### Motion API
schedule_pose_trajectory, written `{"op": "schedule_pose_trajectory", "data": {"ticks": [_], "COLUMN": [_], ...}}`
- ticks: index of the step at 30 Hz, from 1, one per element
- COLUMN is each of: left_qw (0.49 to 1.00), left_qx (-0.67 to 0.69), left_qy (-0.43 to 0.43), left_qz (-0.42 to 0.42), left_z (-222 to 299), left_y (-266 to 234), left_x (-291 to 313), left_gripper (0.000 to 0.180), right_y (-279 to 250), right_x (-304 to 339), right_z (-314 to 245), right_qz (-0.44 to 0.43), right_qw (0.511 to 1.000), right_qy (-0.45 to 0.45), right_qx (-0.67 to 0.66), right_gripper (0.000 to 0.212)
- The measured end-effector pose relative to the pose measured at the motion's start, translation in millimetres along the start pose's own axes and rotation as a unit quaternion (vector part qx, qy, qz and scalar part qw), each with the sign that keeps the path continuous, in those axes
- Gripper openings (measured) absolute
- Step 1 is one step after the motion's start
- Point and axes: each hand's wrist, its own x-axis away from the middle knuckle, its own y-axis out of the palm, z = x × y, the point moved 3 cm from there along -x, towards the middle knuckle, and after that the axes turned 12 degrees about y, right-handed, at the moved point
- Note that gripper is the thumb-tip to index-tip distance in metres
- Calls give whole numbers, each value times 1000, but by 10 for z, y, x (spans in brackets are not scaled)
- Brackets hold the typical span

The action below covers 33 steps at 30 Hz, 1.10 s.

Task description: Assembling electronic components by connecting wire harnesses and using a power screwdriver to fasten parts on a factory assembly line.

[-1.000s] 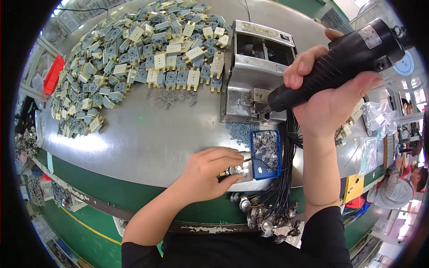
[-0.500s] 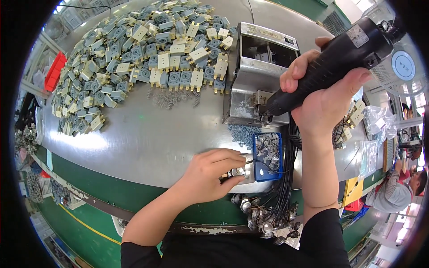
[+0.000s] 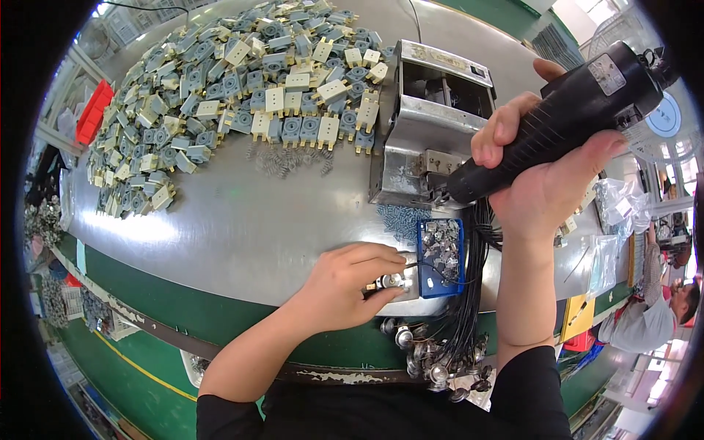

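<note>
My right hand (image 3: 539, 187) is wrapped around a black electric screwdriver (image 3: 550, 128), tilted with its nose down to the left. Its tip is at the front outlet of a metal screw feeder (image 3: 411, 143); whether they touch is hard to tell. Near the bench's front edge, my left hand (image 3: 341, 282) holds a small round metal part (image 3: 392, 281) between thumb and fingers. A dark wire runs from beside that part over a blue tray (image 3: 419, 286) of small metal pieces. My fingers hide some of the part.
A large heap of grey and cream plug-like housings (image 3: 275, 99) covers the far left, with loose springs (image 3: 282, 160) before it. Blue-grey screws (image 3: 400, 220) lie by the feeder. Black cables with round metal ends (image 3: 438, 374) hang over the front edge. Another person (image 3: 645, 323) sits at right.
My right hand and the screwdriver have shifted right and slightly nearer, the nose drawing back from the feeder's outlet. My left hand stays on the round part.
</note>
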Motion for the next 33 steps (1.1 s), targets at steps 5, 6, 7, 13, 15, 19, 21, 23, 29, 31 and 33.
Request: {"op": "schedule_pose_trajectory", "data": {"ticks": [5, 6, 7, 13, 15, 19, 21, 23, 29, 31, 33], "left_qw": [1000, 1000, 1000, 1000, 1000, 1000, 1000, 1000, 1000, 1000, 1000], "left_qx": [9, 7, 7, -14, -23, -21, -17, -13, -11, -12, -12], "left_qy": [-17, -15, -24, -11, -11, -12, -7, -2, 3, -5, -2], "left_qz": [0, 14, 17, 5, 5, 7, 10, 12, 12, 8, 10], "left_z": [0, 5, -7, 9, -22, -21, -24, -18, -13, -13, -7], "left_y": [3, -4, -6, -20, -24, -28, -23, -18, -19, -19, -26], "left_x": [34, 38, 40, 23, 62, 73, 62, 59, 58, 60, 58], "left_gripper": [34, 34, 34, 30, 28, 26, 27, 27, 28, 28, 28], "right_y": [13, 25, 41, 251, 304, 323, 340, 283, 312, 329, 338], "right_x": [119, 172, 228, 593, 653, 673, 669, 653, 642, 653, 653], "right_z": [5, 51, 100, 234, 254, 238, 175, 163, 227, 227, 200], "right_qz": [-16, -43, -71, -112, -87, -104, -88, -113, -149, -139, -127], "right_qw": [998, 996, 991, 989, 993, 991, 992, 989, 984, 986, 987], "right_qy": [42, 48, 55, 75, 78, 86, 78, 76, 81, 83, 93], "right_qx": [-44, -69, -95, -54, -22, -16, -52, -58, -53, -48, -22], "right_gripper": [114, 116, 118, 127, 129, 128, 128, 128, 129, 129, 130]}}
